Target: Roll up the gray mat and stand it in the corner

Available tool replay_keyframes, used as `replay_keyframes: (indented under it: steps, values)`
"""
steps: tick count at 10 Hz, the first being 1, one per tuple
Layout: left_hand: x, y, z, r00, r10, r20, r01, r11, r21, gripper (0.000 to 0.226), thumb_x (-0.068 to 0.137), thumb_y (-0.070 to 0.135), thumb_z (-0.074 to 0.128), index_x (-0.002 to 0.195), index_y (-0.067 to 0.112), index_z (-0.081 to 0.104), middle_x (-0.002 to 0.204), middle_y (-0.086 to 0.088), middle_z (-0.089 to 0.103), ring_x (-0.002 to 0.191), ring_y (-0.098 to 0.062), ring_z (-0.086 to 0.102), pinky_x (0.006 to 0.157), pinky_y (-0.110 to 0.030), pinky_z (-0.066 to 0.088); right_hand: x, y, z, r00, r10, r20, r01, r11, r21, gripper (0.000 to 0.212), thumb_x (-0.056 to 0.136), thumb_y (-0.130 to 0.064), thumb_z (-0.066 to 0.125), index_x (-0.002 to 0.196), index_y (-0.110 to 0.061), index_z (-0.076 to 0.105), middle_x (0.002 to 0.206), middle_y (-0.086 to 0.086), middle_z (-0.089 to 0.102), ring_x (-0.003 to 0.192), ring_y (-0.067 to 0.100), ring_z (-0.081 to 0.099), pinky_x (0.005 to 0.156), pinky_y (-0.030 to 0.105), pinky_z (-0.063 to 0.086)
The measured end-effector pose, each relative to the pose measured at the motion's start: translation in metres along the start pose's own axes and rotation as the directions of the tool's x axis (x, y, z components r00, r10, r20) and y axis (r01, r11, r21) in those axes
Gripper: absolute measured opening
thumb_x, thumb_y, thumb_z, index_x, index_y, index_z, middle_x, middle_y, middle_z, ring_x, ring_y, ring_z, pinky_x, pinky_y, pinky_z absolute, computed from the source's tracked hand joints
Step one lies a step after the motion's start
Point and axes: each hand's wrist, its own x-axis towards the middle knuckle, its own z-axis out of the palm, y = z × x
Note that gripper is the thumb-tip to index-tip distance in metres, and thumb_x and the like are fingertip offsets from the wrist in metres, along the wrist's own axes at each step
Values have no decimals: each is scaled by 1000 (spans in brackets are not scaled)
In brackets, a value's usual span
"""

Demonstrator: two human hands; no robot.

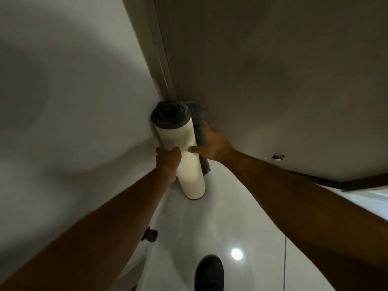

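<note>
The gray mat [184, 143] is rolled into a tube, cream backing outward and shaggy gray pile showing at its top end. It stands upright on the floor in the corner between the white wall and the brown door. A loose gray flap [199, 124] hangs along its right side. My left hand [169, 161] grips the roll's left side at mid-height. My right hand [212, 143] presses the flap and the roll's right side, thumb on the cream backing.
A white wall [73, 101] is on the left and a brown door [273, 70] on the right, with its frame [162, 59] in the corner. The glossy white tile floor [210, 227] lies below. My black shoe [209, 271] is at the bottom. A black doorstop [150, 234] sits low on the wall.
</note>
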Motion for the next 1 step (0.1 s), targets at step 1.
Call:
replay_keyframes:
  steps: [1]
  values:
    - [-39,-2,1,994,-18,107,6,994,108,49,92,26,53,135,3,47,137,-20,53,124,-40,54,98,-53,50,-31,0,-25,998,-39,-44,36,997,-69,60,87,-49,68,133,-15,53,128,9,63,113,29,61,94,45,54]
